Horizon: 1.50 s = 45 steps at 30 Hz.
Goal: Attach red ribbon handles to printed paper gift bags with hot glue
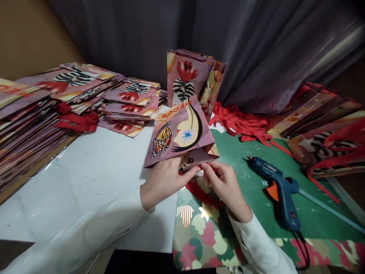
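A printed paper bag (165, 127) with a butterfly and a pale face is tilted in front of me, its opening toward me. My left hand (164, 180) is closed on the bag's near edge, its fingers partly hidden by the paper and its thumb reaching toward the opening. Just right of that thumb, my right hand (224, 180) pinches a red ribbon (203, 195) against the rim of the bag. Part of the ribbon hangs below the hands over a patterned sheet. Exactly where its end meets the paper is hidden by my fingers.
A blue glue gun (275, 175) lies on the green mat (236, 163) at right. Behind it is a heap of red ribbons (239, 120). Upright bags (185, 76) stand at the back, flat stacks (28, 140) at left, and ribboned bags (319, 110) at far right.
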Each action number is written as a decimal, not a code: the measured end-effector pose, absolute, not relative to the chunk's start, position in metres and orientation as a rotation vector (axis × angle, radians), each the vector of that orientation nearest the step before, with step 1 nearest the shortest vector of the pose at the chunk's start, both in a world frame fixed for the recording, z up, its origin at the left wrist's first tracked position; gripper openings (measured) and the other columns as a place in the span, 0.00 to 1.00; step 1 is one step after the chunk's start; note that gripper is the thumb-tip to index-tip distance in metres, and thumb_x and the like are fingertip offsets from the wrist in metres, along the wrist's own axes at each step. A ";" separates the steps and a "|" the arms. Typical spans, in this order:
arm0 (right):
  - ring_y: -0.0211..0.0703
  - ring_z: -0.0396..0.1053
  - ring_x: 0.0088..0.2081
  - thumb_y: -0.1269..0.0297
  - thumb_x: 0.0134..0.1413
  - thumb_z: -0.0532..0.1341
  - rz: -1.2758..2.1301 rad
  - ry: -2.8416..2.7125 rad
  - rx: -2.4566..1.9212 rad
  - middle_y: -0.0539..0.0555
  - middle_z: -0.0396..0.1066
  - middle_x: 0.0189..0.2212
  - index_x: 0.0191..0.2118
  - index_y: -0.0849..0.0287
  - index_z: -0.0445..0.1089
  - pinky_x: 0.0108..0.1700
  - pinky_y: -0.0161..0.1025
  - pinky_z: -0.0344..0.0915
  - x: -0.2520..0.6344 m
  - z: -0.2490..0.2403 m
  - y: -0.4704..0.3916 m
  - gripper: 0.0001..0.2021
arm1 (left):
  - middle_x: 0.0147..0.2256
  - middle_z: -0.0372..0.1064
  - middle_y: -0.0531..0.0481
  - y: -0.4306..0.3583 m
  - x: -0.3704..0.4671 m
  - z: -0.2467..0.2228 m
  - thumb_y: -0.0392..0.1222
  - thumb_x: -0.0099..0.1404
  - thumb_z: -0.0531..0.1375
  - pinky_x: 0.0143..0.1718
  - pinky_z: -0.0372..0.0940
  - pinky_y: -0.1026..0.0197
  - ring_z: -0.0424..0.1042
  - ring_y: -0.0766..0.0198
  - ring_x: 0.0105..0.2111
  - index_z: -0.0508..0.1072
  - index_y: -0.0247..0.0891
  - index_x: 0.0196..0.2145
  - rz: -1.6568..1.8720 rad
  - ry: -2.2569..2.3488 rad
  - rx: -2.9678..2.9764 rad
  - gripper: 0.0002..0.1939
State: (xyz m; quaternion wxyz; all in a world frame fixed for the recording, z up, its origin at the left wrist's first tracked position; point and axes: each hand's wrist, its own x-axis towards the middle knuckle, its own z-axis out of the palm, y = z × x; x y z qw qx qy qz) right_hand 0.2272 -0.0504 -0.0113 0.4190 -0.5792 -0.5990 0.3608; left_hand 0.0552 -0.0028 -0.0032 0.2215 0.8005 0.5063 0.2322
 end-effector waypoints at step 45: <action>0.31 0.58 0.20 0.55 0.63 0.57 0.963 -1.272 -1.368 0.47 0.69 0.20 0.28 0.58 0.67 0.23 0.30 0.54 0.216 -0.028 -0.054 0.16 | 0.34 0.78 0.53 -0.010 0.058 -0.004 0.53 0.60 0.62 0.36 0.67 0.59 0.77 0.56 0.36 0.76 0.43 0.38 0.754 1.400 1.850 0.13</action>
